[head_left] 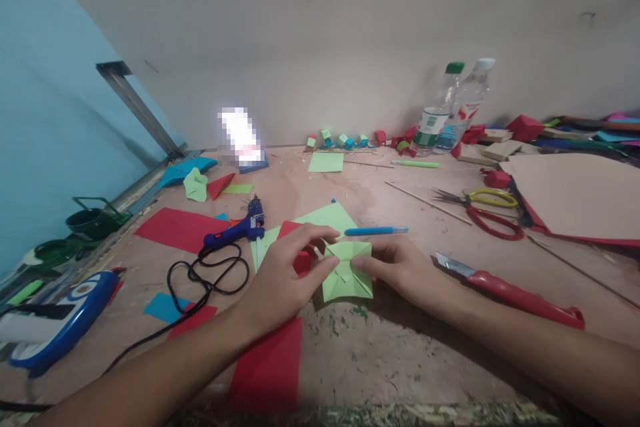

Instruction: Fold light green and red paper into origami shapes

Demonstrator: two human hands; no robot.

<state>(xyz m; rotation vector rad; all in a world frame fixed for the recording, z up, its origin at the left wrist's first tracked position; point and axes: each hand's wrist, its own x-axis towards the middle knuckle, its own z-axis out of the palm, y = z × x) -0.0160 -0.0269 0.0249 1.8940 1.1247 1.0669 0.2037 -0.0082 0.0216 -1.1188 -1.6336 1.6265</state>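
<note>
A light green folded paper square [349, 280] with crease lines is held just above the table, between both hands. My left hand [300, 263] pinches its left edge between thumb and fingers. On the other side, my right hand [395, 263] grips the right edge, thumb on top and fingers behind, partly hidden. A blue pen [376, 231] lies just beyond the square. Under and behind my left hand are a larger light green sheet [333, 215] and red paper [273, 367].
To the left sit a blue glue gun [237, 230] with its black cord and a blue-and-white tool [75, 320]. On the right lie a red-handled knife [520, 295] and scissors [480, 207]. Two bottles [433, 123] and small paper cubes [327, 138] stand by the wall.
</note>
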